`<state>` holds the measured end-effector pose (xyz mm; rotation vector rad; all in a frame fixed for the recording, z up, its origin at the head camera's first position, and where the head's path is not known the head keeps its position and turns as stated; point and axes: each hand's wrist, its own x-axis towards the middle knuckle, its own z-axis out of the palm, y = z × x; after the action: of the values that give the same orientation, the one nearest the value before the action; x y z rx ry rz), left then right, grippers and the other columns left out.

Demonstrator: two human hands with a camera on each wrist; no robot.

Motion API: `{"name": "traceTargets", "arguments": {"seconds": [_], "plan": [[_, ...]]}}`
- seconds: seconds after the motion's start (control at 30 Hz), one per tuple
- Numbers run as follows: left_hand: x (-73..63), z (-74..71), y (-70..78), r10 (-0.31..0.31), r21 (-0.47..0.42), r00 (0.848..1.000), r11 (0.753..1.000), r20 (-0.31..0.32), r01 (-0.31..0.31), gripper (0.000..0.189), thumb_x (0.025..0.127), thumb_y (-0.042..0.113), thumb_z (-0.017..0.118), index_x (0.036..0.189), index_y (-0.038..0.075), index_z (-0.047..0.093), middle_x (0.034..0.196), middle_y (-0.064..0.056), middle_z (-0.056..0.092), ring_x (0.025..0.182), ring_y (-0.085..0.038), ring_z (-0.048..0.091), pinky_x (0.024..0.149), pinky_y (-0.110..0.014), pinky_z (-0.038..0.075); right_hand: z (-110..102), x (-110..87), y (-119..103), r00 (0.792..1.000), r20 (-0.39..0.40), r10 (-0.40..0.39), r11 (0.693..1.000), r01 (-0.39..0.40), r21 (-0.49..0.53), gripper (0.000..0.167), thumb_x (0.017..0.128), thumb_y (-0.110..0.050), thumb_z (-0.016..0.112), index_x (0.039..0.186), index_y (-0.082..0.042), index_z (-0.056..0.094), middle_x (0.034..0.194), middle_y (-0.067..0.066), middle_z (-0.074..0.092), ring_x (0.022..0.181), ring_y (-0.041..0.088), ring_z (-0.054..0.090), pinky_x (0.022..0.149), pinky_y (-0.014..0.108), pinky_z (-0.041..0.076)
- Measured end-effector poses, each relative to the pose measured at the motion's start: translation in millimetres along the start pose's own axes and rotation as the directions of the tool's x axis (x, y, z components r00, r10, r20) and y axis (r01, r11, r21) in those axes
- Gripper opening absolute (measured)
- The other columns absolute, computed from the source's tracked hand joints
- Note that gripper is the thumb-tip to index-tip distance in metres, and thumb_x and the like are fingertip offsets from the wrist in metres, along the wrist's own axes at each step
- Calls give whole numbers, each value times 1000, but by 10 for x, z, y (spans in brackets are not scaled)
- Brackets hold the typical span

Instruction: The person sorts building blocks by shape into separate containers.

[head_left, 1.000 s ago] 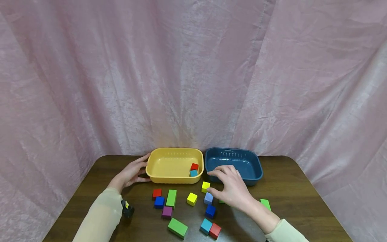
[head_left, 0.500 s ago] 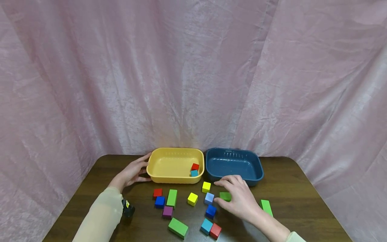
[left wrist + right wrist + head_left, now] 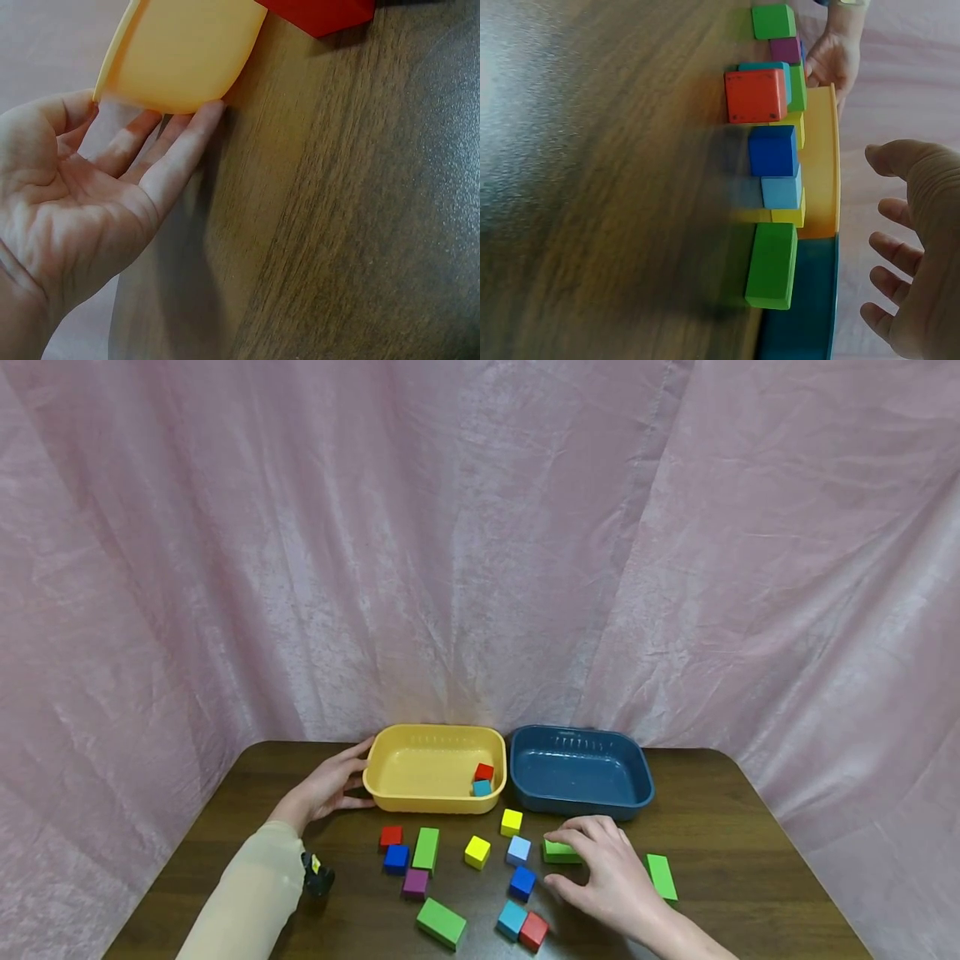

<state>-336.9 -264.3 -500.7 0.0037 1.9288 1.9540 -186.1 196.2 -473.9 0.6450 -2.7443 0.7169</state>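
Note:
My left hand (image 3: pixel 327 787) rests against the left end of the yellow tray (image 3: pixel 431 807); in the left wrist view its extended fingers touch the tray's outside. Inside that tray lie a red cube (image 3: pixel 483 772) and a light-blue cube (image 3: pixel 482 788). My right hand (image 3: pixel 611 877) hovers over the table with thumb and fingers apart and nothing between them. Nearest to it is a green block (image 3: pixel 558 853), partly covered by the fingers in the head view. In the right wrist view this green block (image 3: pixel 771 266) shows whole, below the fingertips' side of the hand.
A dark blue tray (image 3: pixel 581 806) stands beside the yellow one. In front lie yellow cubes (image 3: pixel 477 852), a dark blue cube (image 3: pixel 522 882), a purple cube (image 3: pixel 416 883), a red cube (image 3: pixel 534 932) and more green blocks (image 3: pixel 441 923). A pink curtain (image 3: pixel 465 543) hangs behind the table.
My right hand has moved right and toward me, away from the blue tray's front edge, uncovering part of the green block. The left hand stays at the yellow tray.

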Motion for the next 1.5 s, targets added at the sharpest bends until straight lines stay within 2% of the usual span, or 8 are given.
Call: {"name": "traceTargets", "arguments": {"seconds": [0.2,0.4,0.5,0.63,0.73,1.0,1.27,1.5], "plan": [[-3,-8,-7,-4,2,1000,1000,-3,4,64,111,22,45,166,30,14,168,-18,15,130,-38,53,95,-58,53,33,-62,13,1000,15,-27,1000,27,-13,42,77,-40,89,116,-31,75,118,-15,58,115,13,47,96,49,45],[-22,-24,-28,-15,3,1000,1000,-7,15,65,110,23,47,166,30,15,166,-16,19,127,-37,55,94,-57,54,89,-142,3,992,126,-10,999,14,-29,39,81,-47,85,115,-30,75,119,-14,58,115,14,47,96,51,45],[-37,-36,-36,-15,7,1000,1000,-2,15,64,110,23,46,166,30,15,166,-16,19,126,-37,55,95,-57,54,110,-171,6,980,200,8,1000,-2,-31,37,83,-54,80,113,-34,75,117,-15,58,114,15,47,94,51,45],[-31,-52,-56,-12,-5,1000,1000,2,12,64,110,23,47,166,31,16,165,-16,20,124,-36,56,94,-57,54,136,-194,0,952,302,44,999,-35,-33,40,84,-66,73,111,-36,74,114,-16,58,112,16,47,91,51,46],[-20,-57,-64,-11,-17,1000,1000,-1,11,64,110,23,49,166,32,18,164,-15,23,124,-35,57,93,-57,55,159,-215,-12,940,337,52,999,-43,-33,46,84,-71,69,112,-35,74,113,-15,58,109,16,47,90,50,46],[-4,-61,-49,5,-15,1000,1000,18,-5,63,111,21,46,166,30,16,165,-17,22,129,-38,54,94,-57,54,217,-272,-14,944,329,30,999,-20,-33,45,83,-70,71,111,-35,73,114,-15,58,109,16,48,92,51,46],[11,-49,-28,-6,-7,1000,1000,13,6,63,110,23,47,166,31,17,163,-16,25,124,-35,57,94,-57,54,271,-273,-48,919,385,88,996,-78,-41,48,78,-78,69,106,-39,70,114,-13,58,108,17,48,93,54,46],[36,-42,-34,-5,-5,1000,1000,17,5,63,111,23,47,166,32,17,164,-15,25,124,-34,57,95,-58,54,307,-296,-58,914,395,98,995,-89,-40,47,77,-78,69,103,-40,68,115,-11,59,111,21,49,95,56,45]]}}
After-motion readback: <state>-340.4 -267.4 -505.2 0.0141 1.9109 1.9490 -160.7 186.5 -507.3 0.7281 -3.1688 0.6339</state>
